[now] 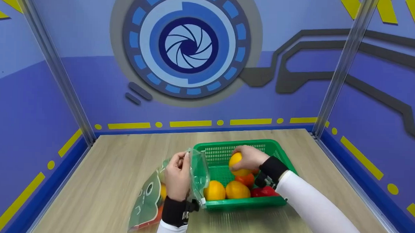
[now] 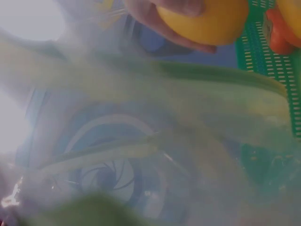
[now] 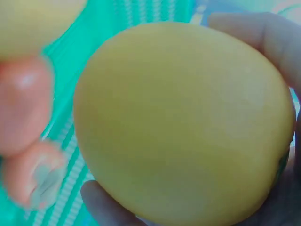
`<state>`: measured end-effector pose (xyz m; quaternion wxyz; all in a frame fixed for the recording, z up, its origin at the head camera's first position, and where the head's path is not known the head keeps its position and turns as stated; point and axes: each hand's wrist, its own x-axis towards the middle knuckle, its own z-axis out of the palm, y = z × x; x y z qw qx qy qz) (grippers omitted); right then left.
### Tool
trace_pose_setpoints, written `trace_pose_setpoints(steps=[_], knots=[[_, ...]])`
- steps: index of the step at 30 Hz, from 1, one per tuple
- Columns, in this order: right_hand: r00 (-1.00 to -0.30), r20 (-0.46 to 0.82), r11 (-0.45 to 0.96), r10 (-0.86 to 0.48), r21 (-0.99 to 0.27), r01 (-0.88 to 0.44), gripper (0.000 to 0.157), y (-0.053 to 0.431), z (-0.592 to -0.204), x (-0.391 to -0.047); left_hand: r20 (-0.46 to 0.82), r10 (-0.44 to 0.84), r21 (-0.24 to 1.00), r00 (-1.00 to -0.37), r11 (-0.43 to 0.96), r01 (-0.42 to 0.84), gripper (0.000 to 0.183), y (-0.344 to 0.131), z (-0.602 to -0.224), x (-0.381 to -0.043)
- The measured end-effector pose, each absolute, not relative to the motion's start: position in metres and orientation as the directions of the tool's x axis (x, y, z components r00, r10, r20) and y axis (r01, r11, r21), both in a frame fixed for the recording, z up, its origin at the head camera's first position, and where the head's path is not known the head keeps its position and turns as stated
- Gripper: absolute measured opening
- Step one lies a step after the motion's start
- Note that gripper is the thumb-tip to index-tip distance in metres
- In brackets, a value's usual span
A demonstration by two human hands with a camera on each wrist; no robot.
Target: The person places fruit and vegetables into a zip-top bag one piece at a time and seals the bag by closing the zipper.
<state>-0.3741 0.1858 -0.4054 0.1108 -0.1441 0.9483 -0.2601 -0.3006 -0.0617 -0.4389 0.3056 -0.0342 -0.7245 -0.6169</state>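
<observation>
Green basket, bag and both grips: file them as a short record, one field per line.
Green basket: on the table; holds two yellow fruits near its front side, orange fruits and a red item
Bag: left of the basket in the head view; part clear, part green print; something yellow shows through
Left grip: pinches the bag's upper edge
Right grip: fingers around another yellow fruit, over the basket
Unclear: what the red item is
</observation>
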Motion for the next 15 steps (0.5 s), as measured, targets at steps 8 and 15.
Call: trace_pose_setpoints(steps=[8,15], knots=[[-0.890,-0.103,0.748,-0.444,-0.590,-0.305,0.058,0.149,-0.395,-0.356,0.453,-0.320,0.889,-0.832,0.233,0.394,0.013,-0.061,-0.439,-0.301],[-0.834,-0.111,0.680,-0.541,-0.641,-0.356,0.055,0.115,-0.395,-0.349,0.447,-0.306,0.892,-0.841,0.223,0.393,0.014,-0.061,-0.439,-0.301]])
